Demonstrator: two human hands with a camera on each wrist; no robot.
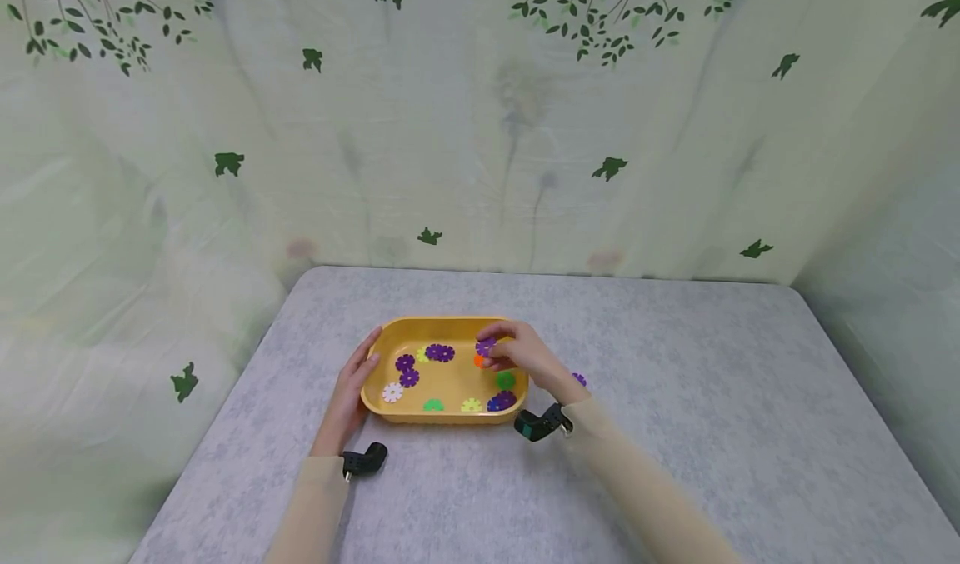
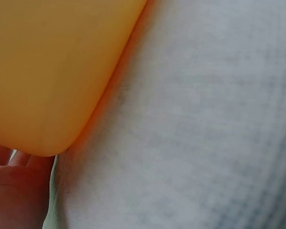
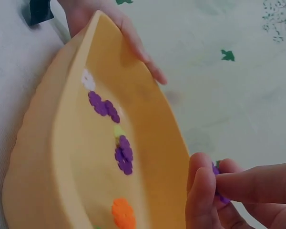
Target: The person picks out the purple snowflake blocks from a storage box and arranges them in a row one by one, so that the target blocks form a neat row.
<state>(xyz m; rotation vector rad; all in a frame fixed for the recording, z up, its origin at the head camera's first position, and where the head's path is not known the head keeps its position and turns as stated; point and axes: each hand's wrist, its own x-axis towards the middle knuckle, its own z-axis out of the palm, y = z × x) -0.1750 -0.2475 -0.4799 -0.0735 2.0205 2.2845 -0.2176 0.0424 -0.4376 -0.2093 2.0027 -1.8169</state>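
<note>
My left hand [image 1: 348, 393] lies along the outer left side of a yellow plastic tray [image 1: 442, 418], its fingers straight against the wall near the rim. Over the tray's right part, my right hand [image 1: 531, 359] pinches a purple flower-shaped plastic piece [image 3: 223, 198] between thumb and fingers, which partly cover it. Just below these fingers an orange piece [image 3: 123, 213] lies in the tray. Several purple pieces [image 1: 439, 353], a white one [image 1: 392, 392], yellow ones [image 1: 471, 405] and green ones [image 1: 506, 380] are spread over its floor.
Another purple piece [image 1: 579, 378] lies on the grey table [image 1: 720, 414] to the right of the tray, partly behind my right wrist. A pale curtain with leaf prints [image 1: 465, 131] hangs behind the table and along its sides.
</note>
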